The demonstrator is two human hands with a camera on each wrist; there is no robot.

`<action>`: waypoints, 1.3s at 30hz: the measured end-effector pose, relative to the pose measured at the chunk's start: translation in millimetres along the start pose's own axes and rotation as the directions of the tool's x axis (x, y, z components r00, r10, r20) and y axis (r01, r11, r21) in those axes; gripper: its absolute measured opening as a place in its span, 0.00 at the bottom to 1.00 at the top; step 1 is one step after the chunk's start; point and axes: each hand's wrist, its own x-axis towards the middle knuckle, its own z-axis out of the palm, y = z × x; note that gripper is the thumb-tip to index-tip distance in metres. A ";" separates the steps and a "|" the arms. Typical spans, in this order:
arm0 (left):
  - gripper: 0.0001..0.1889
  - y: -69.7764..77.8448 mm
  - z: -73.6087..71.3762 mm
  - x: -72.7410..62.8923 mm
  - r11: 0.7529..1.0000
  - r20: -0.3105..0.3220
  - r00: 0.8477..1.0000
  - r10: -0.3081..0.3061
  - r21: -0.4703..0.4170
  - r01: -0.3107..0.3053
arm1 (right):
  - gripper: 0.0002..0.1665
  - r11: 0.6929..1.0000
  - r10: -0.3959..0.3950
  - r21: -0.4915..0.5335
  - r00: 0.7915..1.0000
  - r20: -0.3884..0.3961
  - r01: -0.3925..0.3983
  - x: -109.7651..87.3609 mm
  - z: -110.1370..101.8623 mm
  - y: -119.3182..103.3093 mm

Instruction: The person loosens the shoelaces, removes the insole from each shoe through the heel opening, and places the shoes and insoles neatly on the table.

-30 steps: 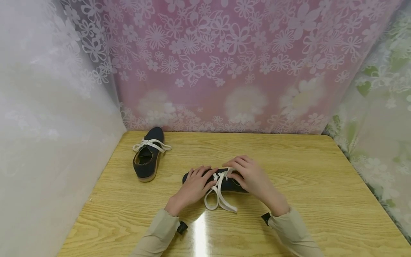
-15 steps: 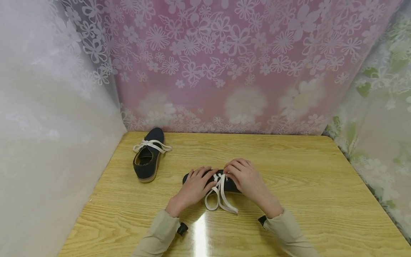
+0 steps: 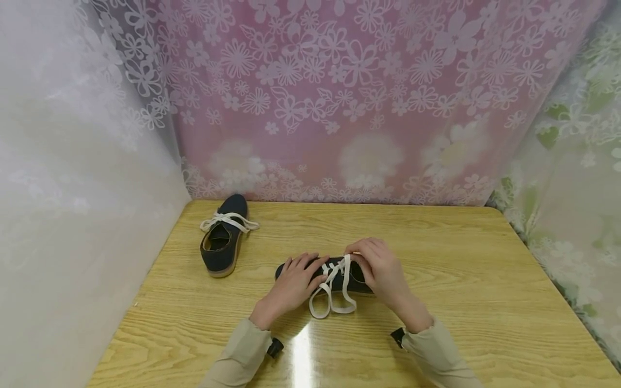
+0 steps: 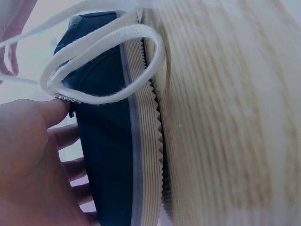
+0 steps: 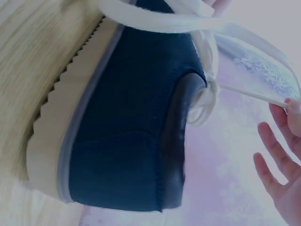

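Observation:
A dark blue shoe [image 3: 360, 286] with white laces lies sideways on the table, toe to the left. My left hand [image 3: 291, 283] holds its front part, fingers across the upper. In the left wrist view, the thumb [image 4: 54, 112] is right at the base of a lace loop [image 4: 106, 96] that hangs over the shoe's near side. Above the shoe opening, my right hand [image 3: 383, 272] pinches a white shoelace [image 3: 346, 277] between thumb and index finger. The right wrist view shows that lace [image 5: 254, 35] drawn out from the lacing, with the other fingers [image 5: 277, 150] spread apart.
A matching dark shoe [image 3: 220, 260], its laces tied in a bow, stands at the back left of the wooden table [image 3: 466, 258]. Floral curtains [image 3: 339, 108] hang behind and along both sides.
My right hand came in over the lacing, then drew back right and pinches the lace. The lace's hanging end has risen into a curve. My left hand has stayed on the shoe.

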 end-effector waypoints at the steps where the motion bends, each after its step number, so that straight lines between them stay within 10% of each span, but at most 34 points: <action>1: 0.27 -0.5 0.4 0.1 1.000 0.000 1.000 0.000 0.000 0.000 | 0.18 1.000 0.003 0.004 1.000 -0.003 -0.003 0.6 -1.2 -0.4; 8: 0.27 -2.8 1.5 0.7 1.000 -0.008 1.000 0.009 -0.014 -0.009 | 0.07 1.000 0.026 -0.003 0.994 0.101 -0.026 0.3 -4.1 0.6; 18: 0.26 -2.6 3.4 0.8 0.998 -0.017 0.999 0.030 0.049 -0.029 | 0.15 0.991 0.007 -0.133 0.963 0.270 0.030 -8.6 11.3 8.2; 39: 0.26 -3.5 4.4 2.7 0.999 -0.050 0.998 0.030 0.012 -0.029 | 0.11 0.988 0.022 -0.152 0.998 0.056 -0.014 -11.5 22.1 3.7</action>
